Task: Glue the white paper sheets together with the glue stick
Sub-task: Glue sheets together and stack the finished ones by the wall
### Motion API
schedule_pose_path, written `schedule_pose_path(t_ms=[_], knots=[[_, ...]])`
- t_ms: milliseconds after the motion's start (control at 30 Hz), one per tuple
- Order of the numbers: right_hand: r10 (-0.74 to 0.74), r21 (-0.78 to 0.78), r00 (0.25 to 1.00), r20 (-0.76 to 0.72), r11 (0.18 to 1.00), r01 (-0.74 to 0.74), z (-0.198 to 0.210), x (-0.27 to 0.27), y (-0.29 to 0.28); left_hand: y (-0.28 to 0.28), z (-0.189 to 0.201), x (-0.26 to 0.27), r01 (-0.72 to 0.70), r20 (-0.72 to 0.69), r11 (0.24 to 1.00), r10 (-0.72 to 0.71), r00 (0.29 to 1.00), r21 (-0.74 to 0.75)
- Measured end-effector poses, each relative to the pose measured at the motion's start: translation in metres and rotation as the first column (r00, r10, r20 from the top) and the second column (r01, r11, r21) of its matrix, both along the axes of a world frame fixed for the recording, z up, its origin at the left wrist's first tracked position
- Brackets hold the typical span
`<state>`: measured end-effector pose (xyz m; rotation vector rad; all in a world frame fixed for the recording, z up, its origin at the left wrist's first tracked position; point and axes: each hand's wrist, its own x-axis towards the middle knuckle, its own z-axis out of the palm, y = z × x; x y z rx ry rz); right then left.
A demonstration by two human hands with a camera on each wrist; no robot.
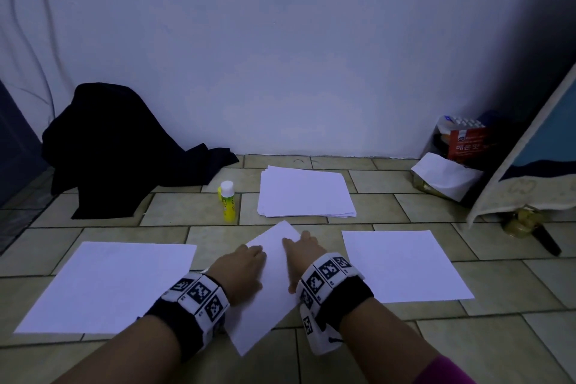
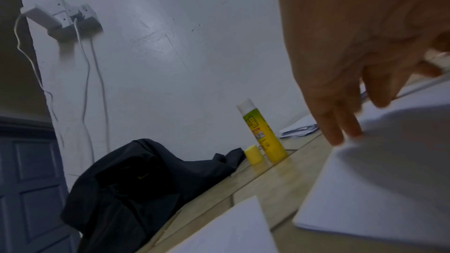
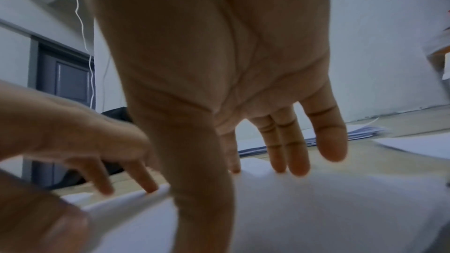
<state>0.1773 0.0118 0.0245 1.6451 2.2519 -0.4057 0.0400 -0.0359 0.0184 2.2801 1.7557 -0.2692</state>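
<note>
Both hands lie on one white sheet [image 1: 274, 287] set askew on the tiled floor [image 1: 389, 206]. The left hand [image 1: 241, 271] rests on the sheet's left edge with fingers straight and spread, gripping nothing; in the right wrist view its fingertips [image 3: 151, 186] press down at a slightly raised edge of the paper. The right hand [image 1: 299, 254] lies flat on the sheet's right part, fingers straight and together, tips [image 3: 298, 166] touching the paper, thumb stretched back toward the wrist.

To the left a second sheet [image 1: 106, 284] lies flat, apart from the middle one, with a strip of bare tile between them. To the right a third sheet [image 1: 405, 265] lies flat, also apart. Beyond the hands a stack of paper [image 1: 305, 192] lies near the wall [image 1: 280, 56], its edges a little fanned. Just left of the stack the glue stick [image 1: 227, 201] stands upright, yellow with a white top; its yellow cap [image 2: 253, 154] stands on the floor just beside it.

In the far right corner a clear bag [image 1: 464, 140] holds a red packet; white paper [image 1: 445, 176] lies crumpled at its foot. A dark cloth [image 1: 124, 146] is heaped against the wall at the left. Bare tile shows between the sheets and in front of the stack.
</note>
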Motion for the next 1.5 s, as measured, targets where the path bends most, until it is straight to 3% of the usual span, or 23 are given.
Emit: schedule_pose_path(t_ms=[100, 233, 333, 467, 567, 700, 1033, 1133, 1233, 1333, 1500], knots=[[-0.017, 0.07, 1.0, -0.022, 0.997, 0.019, -0.005, -0.014, -0.004, -0.001, 0.003, -0.002, 0.002, -0.065, 0.999, 0.0, 0.998, 0.037], [-0.108, -0.014, 0.989, -0.098, 0.994, 0.108, -0.019, -0.04, -0.008, 0.0, 0.009, -0.008, -0.002, -0.034, 1.0, 0.002, 0.999, 0.019], [-0.059, -0.036, 0.993, -0.099, 0.998, 0.055, -0.02, -0.05, -0.01, 0.003, 0.005, -0.013, -0.069, -0.071, 0.998, 0.07, 0.995, 0.012], [0.053, -0.047, 0.988, -0.147, 0.997, -0.061, -0.022, -0.058, -0.008, 0.002, -0.008, -0.024, -0.177, -0.122, 0.971, 0.158, 0.98, -0.16], [0.21, -0.118, 0.958, -0.193, 0.965, -0.235, -0.014, -0.059, -0.007, 0.002, -0.017, -0.029, -0.177, -0.093, 0.962, 0.161, 0.983, -0.207], [0.3, -0.143, 0.93, -0.215, 0.932, -0.333, -0.01, -0.049, -0.005, 0.002, -0.021, -0.033, -0.172, -0.058, 0.963, 0.164, 0.985, -0.206], [0.012, -0.139, 0.995, -0.097, 0.99, -0.026, -0.011, 0.014, 0.032, 0.0, -0.017, -0.035, -0.183, -0.098, 0.958, 0.164, 0.982, -0.221], [0.015, -0.093, 0.997, -0.07, 0.995, -0.022, -0.01, 0.007, 0.031, 0.0, -0.01, -0.036, -0.178, -0.103, 0.963, 0.16, 0.982, -0.202], [-0.024, 0.039, 0.999, -0.032, 0.999, 0.025, -0.005, -0.003, 0.027, 0.003, 0.0, -0.036, -0.197, -0.103, 0.978, 0.19, 0.976, -0.061], [0.033, 0.134, 0.999, 0.015, 0.99, -0.034, 0.002, -0.015, 0.011, 0.002, 0.009, -0.035, -0.192, -0.115, 0.98, 0.196, 0.974, 0.052], [-0.034, 0.083, 0.993, -0.115, 0.996, 0.043, -0.01, -0.04, -0.011, 0.002, 0.007, -0.031, -0.099, -0.02, 0.995, 0.098, 0.995, -0.024]])
